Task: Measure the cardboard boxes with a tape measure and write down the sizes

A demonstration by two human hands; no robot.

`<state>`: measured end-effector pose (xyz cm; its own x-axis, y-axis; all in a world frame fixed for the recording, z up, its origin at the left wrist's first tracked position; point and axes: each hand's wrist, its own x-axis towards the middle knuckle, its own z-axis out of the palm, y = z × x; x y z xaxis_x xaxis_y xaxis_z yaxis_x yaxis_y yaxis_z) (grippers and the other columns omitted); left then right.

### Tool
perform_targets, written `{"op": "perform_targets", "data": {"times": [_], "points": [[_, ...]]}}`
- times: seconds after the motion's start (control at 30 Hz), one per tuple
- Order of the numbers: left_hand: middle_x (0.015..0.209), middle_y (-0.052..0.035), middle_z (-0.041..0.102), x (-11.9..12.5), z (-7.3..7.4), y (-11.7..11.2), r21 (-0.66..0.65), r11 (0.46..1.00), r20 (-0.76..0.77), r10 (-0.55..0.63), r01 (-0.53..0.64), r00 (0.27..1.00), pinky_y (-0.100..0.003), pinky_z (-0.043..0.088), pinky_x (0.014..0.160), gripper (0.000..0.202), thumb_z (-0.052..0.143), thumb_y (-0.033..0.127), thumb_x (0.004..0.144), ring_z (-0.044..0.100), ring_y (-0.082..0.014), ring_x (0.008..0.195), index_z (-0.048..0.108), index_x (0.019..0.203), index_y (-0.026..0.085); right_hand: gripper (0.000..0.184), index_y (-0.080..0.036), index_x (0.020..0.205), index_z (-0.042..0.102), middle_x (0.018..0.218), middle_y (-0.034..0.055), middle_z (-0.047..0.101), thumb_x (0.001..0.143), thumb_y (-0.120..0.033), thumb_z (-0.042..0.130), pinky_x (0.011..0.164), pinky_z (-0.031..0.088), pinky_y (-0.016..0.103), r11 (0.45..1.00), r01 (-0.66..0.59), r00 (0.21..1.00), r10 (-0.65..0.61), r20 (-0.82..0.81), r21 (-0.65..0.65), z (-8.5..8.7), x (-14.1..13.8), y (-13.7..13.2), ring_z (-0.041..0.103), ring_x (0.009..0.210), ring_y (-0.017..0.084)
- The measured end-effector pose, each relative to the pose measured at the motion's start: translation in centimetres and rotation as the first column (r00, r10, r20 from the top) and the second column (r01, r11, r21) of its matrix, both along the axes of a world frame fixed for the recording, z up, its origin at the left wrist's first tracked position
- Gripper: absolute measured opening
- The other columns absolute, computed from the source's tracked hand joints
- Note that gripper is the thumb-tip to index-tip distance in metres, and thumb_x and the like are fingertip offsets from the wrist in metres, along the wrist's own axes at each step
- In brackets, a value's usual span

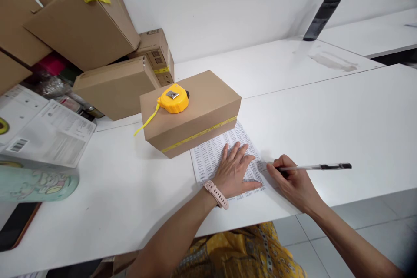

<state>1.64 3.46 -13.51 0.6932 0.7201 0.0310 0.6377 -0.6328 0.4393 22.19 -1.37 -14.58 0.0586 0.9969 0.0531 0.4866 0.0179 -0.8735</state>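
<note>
My left hand point(233, 171) lies flat with fingers spread on a sheet of paper point(208, 156) covered in rows of small handwriting. A pink wristband point(216, 194) circles that wrist. My right hand point(291, 180) is closed around a pen point(319, 167), its tip end hidden by the fingers at the sheet's right edge. Just beyond my left hand, a brown cardboard box point(195, 128) with a strip of yellow tape rests partly over the paper's far end. On top of it sits a yellow tape measure point(175, 99), a short length of its blade hanging over the left side.
Several cardboard boxes point(87, 21) are piled at the back left against the wall. A printed white package point(48, 126), a mint-green bottle point(42, 184) and a phone point(18, 226) lie at the left. A dark bottle point(325, 11) stands at the back right of the white table point(325, 117).
</note>
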Motion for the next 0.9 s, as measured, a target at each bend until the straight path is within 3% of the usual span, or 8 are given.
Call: {"op": "perform_targets", "data": {"times": [0.43,0.9], "points": [[0.163,-0.0161,0.030,0.02,0.07,-0.01,-0.008,1.000,-0.002,-0.003,0.003,1.000,-0.061,0.008,0.125,0.070,0.066,0.061,0.085,0.012,-0.0342,0.155,0.049,0.137,0.018,0.037,-0.023,0.075,0.053,0.065,-0.0018,0.046,0.095,-0.055,0.054,0.049,0.032,0.029,0.998,-0.068,0.998,0.068,0.019,-0.008,0.18,-0.02,0.09,0.039,0.055,0.013],[0.163,-0.0155,0.031,0.00,-0.09,0.02,-0.003,1.000,0.007,0.000,0.000,1.000,-0.060,0.008,0.125,0.069,0.066,0.063,0.085,0.013,-0.0337,0.155,0.048,0.136,0.021,0.038,-0.024,0.074,0.050,0.062,-0.0032,0.042,0.093,-0.055,0.057,0.046,0.028,0.027,1.000,-0.018,0.999,0.018,-0.031,-0.022,-0.01,0.10,-0.03,0.035,0.053,0.012]]}}
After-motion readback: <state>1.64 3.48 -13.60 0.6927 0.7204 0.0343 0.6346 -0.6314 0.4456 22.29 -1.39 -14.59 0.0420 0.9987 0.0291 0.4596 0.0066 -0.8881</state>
